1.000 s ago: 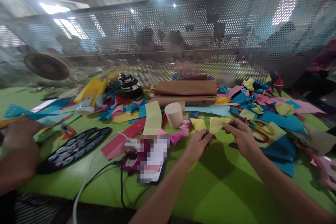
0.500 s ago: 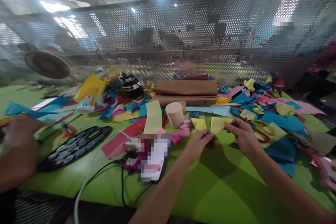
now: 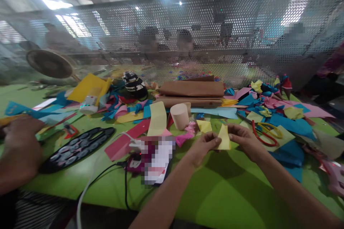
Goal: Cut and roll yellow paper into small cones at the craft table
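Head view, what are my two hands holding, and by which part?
A yellow paper: left hand on its left edge, right hand on its right.

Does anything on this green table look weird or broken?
It's messy: crumpled yellow paper sits among jumbled colored scraps at the back right. The oddest bit is the phone, partly covered in blocky squares, probably picture blurring rather than damage. The yellow piece between the left hand and right hand just looks folded.

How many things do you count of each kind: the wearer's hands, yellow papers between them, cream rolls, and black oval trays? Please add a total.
Wearer's hands: 2 (left hand, right hand)
Yellow paper: 1
Cream roll: 1
Black oval tray: 1
Total: 5
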A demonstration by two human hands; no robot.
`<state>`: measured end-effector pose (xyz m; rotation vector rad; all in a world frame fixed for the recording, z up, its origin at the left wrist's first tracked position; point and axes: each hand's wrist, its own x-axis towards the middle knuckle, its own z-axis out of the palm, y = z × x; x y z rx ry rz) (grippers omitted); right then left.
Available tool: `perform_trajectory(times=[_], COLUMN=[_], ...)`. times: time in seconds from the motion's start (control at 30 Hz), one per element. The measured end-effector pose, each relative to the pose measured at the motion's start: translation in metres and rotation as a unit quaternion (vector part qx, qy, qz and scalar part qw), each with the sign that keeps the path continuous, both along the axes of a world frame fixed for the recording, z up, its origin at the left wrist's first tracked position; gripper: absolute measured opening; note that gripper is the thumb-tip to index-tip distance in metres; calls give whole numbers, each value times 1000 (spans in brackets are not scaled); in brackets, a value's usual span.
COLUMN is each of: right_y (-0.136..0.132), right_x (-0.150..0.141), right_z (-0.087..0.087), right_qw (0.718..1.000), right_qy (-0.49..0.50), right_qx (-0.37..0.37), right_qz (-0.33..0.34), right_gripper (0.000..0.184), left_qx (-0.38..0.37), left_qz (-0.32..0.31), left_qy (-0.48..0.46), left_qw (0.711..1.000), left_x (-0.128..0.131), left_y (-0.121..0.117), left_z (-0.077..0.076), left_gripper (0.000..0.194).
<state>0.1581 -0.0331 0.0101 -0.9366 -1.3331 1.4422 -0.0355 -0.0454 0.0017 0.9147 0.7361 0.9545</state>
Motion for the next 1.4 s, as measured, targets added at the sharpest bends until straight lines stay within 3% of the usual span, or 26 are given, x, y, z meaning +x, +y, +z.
perform_trajectory(times=[0.17, 0.27, 0.37, 0.57, 0.67, 0.8, 1.0, 1.27, 1.4], right_y=[-4, -6, -5, -4, -4, -2, 0, -2, -4], right_x=[-3, -7, -11, -11, -10, -5, -1, -4, -5], right_z=[4, 6, 4, 1, 0, 0, -3, 1, 1], right_qw=[998, 993, 980, 978, 974, 964, 940, 924, 923], right_qy=[-39, -95, -156, -154, -154, -149, -171, -169, -171], right_qx=[30, 63, 87, 102, 123, 177, 257, 301, 301], right_qz=[-26, -31, -82, -99, -108, -131, -144, -162, -170], right_gripper=[33, 30, 26, 27, 24, 39, 10, 2, 1], left_qx=[74, 166, 224, 233, 271, 290, 307, 284, 297], left_qz=[98, 121, 119, 52, 58, 65, 77, 72, 86], left_qy=[96, 200, 247, 278, 303, 326, 354, 341, 354], left_qw=[988, 958, 935, 930, 912, 897, 880, 893, 882], left_x=[2, 2, 3, 5, 4, 3, 3, 4, 5], left_y=[8, 8, 5, -1, -1, -2, -3, -3, -2], left_z=[-7, -9, -8, -2, -1, -2, -1, -1, -4], left_gripper=[38, 25, 20, 32, 33, 32, 32, 34, 31])
